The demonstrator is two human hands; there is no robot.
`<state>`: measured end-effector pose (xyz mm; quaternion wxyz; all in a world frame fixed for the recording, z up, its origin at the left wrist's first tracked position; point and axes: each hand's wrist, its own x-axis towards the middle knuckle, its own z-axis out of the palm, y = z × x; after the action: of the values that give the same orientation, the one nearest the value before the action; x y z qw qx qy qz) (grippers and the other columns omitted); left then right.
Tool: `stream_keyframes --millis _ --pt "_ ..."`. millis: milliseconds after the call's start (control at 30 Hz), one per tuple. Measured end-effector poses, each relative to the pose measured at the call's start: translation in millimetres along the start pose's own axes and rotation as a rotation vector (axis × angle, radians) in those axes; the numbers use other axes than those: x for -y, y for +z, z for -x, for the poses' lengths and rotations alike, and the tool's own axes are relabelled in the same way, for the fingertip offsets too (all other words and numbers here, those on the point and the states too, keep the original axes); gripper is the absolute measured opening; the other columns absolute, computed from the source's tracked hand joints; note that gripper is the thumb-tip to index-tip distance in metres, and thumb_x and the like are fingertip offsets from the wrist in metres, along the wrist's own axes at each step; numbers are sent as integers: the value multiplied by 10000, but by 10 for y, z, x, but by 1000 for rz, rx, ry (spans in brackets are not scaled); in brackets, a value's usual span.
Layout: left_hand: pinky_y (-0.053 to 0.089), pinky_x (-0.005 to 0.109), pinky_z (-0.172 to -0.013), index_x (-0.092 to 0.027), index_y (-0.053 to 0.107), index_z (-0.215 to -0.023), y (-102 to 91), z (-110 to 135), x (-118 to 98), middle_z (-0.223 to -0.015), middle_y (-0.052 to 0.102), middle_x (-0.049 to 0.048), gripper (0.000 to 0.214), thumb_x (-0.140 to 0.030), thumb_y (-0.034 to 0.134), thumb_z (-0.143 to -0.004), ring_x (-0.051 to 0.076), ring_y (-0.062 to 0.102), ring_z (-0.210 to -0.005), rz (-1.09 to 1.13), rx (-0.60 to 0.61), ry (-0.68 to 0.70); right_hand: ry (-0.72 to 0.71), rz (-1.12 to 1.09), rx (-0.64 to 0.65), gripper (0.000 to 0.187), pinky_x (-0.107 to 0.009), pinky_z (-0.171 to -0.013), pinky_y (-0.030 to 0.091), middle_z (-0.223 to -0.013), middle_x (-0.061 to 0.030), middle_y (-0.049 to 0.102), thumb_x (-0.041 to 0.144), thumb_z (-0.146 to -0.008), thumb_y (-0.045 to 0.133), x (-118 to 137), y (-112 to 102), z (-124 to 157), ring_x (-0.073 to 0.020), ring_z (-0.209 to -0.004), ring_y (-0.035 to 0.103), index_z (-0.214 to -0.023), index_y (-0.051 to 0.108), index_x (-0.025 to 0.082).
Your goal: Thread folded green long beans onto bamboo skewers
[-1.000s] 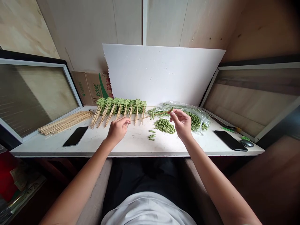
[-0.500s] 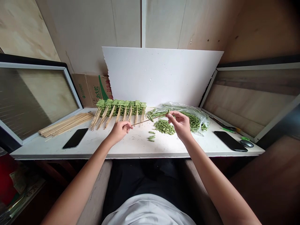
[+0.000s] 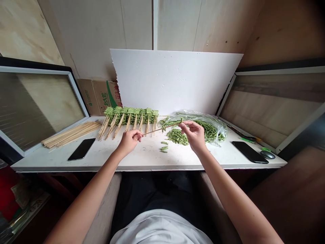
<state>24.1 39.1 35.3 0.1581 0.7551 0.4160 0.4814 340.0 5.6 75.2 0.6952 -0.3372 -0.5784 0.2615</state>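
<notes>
Left hand grips a bamboo skewer; right hand pinches a bean piece, partly hidden.

Head camera looks down at left hand and right hand.

Our right hand had drifted slightly toward 9 o'clock. The skewer in our left hand now ran toward 2 o'clock, its far end reaching our right fingers.
</notes>
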Motion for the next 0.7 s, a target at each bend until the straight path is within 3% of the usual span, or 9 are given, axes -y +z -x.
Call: stream_keyframes --millis 200,367,567,700 --pt "468 260 -625 -175 719 -805 22 29 -27 -662 661 23 254 -183 489 -911 152 601 -618 16 30 66 -94 113 27 308 -313 -596 536 -948 -66 731 538 -841 827 97 -16 10 -175 -718 645 -917 798 241" --pt "499 242 -632 -168 702 -788 35 38 -41 -743 704 44 242 -117 467 -820 157 638 -678 54 83 63 -185 157 61 277 -354 -721 599 -986 -78 730 527 -882 794 129 -19 30 -233 -920 687 -959 800 261" --pt "521 263 -664 -173 713 -788 31 26 -24 -676 695 38 245 -182 508 -923 183 697 -710 -16 -6 88 -93 118 68 326 -352 -700 603 -989 -86 729 563 -853 813 108 -7 34 -226 -870 690 -931 797 247" --pt "542 274 -700 -175 705 -822 37 32 -63 -737 744 45 189 -212 565 -944 184 721 -724 -37 -77 129 -38 102 142 341 -348 -691 612 -985 -98 766 579 -823 833 36 154 150 -234 -869 717 -868 804 242"
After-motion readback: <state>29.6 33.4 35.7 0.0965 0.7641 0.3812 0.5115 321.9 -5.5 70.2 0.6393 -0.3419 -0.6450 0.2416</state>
